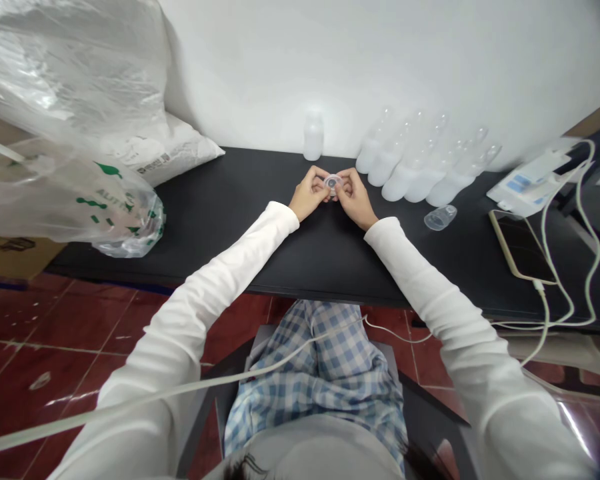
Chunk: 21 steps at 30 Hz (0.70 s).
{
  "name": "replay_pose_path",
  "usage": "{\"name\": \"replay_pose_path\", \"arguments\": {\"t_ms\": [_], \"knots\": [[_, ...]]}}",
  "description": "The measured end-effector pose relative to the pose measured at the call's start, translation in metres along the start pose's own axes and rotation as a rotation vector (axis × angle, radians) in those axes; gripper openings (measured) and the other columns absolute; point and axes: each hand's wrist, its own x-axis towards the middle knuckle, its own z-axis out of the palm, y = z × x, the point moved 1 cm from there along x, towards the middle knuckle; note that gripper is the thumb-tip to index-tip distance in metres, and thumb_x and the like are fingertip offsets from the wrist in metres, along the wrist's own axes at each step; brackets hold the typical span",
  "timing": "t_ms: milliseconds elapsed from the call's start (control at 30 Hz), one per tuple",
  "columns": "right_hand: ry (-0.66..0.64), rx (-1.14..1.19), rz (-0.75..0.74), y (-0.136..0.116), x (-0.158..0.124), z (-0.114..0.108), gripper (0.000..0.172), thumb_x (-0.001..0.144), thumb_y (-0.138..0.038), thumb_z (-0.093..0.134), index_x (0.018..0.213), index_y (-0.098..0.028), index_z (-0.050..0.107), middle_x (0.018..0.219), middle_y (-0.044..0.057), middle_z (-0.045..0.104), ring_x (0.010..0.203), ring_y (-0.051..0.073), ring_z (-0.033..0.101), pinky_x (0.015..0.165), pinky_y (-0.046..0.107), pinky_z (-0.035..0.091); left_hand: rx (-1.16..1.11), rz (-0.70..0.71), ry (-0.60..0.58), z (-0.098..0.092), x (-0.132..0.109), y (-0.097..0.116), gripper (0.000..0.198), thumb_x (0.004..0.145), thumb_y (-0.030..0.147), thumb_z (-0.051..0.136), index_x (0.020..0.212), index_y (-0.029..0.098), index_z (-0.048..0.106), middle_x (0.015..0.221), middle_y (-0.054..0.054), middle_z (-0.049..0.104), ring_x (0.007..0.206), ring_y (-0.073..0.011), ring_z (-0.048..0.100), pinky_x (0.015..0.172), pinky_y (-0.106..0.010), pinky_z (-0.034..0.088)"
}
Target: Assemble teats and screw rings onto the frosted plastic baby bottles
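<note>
My left hand [310, 195] and my right hand [354, 200] meet above the middle of the black table. Between them they pinch a small translucent bottle ring [333, 181], round with a darker centre; the fingertips partly cover it. Just behind the hands an uncapped whitish plastic bottle [313, 137] stands upright near the wall. To the right of my right hand several whitish bottles [399, 190] with clear domed tops stand grouped together. In front of that group a loose clear cap [440, 217] lies on its side.
Bulky plastic bags [125, 200] and a white sack [180, 150] fill the table's left side. At the right are a phone [523, 247] with a charging cable [547, 313] and a white box-shaped device [530, 180]. A pale cord [180, 387] crosses over my lap.
</note>
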Motion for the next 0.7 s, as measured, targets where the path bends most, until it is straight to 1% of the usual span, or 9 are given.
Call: {"name": "replay_pose_path", "arguments": {"t_ms": [133, 233, 400, 500, 600, 700], "knots": [[-0.017, 0.003, -0.01, 0.0037, 0.0008, -0.0003, 0.06, 0.083, -0.082, 0.061, 0.104, -0.026, 0.054, 0.085, 0.002, 0.061, 0.072, 0.016, 0.06, 0.068, 0.037, 0.062, 0.028, 0.024, 0.001, -0.001, -0.0013, 0.0012, 0.022, 0.086, 0.019, 0.074, 0.097, 0.021, 0.054, 0.067, 0.007, 0.06, 0.059, -0.0078, 0.062, 0.065, -0.022, 0.052], [-0.037, 0.019, -0.005, 0.003, 0.001, -0.0009, 0.06, 0.082, -0.083, 0.061, 0.1, -0.026, 0.051, 0.083, 0.002, 0.059, 0.072, 0.017, 0.06, 0.067, 0.038, 0.061, 0.055, 0.043, 0.003, -0.0011, -0.0033, 0.0027, 0.022, 0.086, 0.021, 0.075, 0.097, 0.021, 0.056, 0.067, 0.006, 0.059, 0.06, -0.0089, 0.061, 0.066, -0.024, 0.052], [-0.025, 0.018, 0.0, -0.004, -0.0013, 0.0, 0.061, 0.078, -0.085, 0.064, 0.093, -0.027, 0.048, 0.081, 0.003, 0.058, 0.072, 0.019, 0.059, 0.067, 0.041, 0.06, 0.099, 0.056, 0.015, -0.0011, -0.0056, 0.0026, 0.018, 0.087, 0.015, 0.071, 0.098, 0.022, 0.059, 0.067, 0.006, 0.057, 0.062, -0.0101, 0.06, 0.07, -0.025, 0.052], [-0.012, 0.016, -0.007, -0.005, -0.0019, 0.0003, 0.061, 0.079, -0.084, 0.063, 0.093, -0.027, 0.048, 0.082, 0.003, 0.059, 0.073, 0.019, 0.06, 0.067, 0.04, 0.059, 0.066, 0.036, 0.005, -0.0006, -0.0036, 0.0008, 0.019, 0.087, 0.013, 0.07, 0.099, 0.021, 0.059, 0.068, 0.006, 0.058, 0.062, -0.0089, 0.061, 0.069, -0.023, 0.052], [-0.001, 0.008, 0.021, -0.0026, -0.0006, -0.0005, 0.062, 0.081, -0.086, 0.058, 0.096, -0.026, 0.048, 0.083, 0.002, 0.059, 0.074, 0.018, 0.061, 0.067, 0.036, 0.058, 0.0, -0.016, -0.024, 0.0008, -0.0005, 0.0002, 0.02, 0.087, 0.012, 0.07, 0.1, 0.02, 0.057, 0.067, 0.007, 0.061, 0.06, -0.0075, 0.062, 0.066, -0.021, 0.052], [0.016, 0.025, 0.023, -0.0018, 0.0, -0.0004, 0.063, 0.083, -0.087, 0.054, 0.098, -0.026, 0.048, 0.081, 0.0, 0.059, 0.069, 0.014, 0.06, 0.066, 0.033, 0.057, -0.043, -0.051, -0.021, 0.0015, 0.0007, 0.0024, 0.016, 0.09, 0.015, 0.068, 0.1, 0.019, 0.056, 0.067, 0.006, 0.064, 0.06, -0.0078, 0.065, 0.066, -0.021, 0.054]]}}
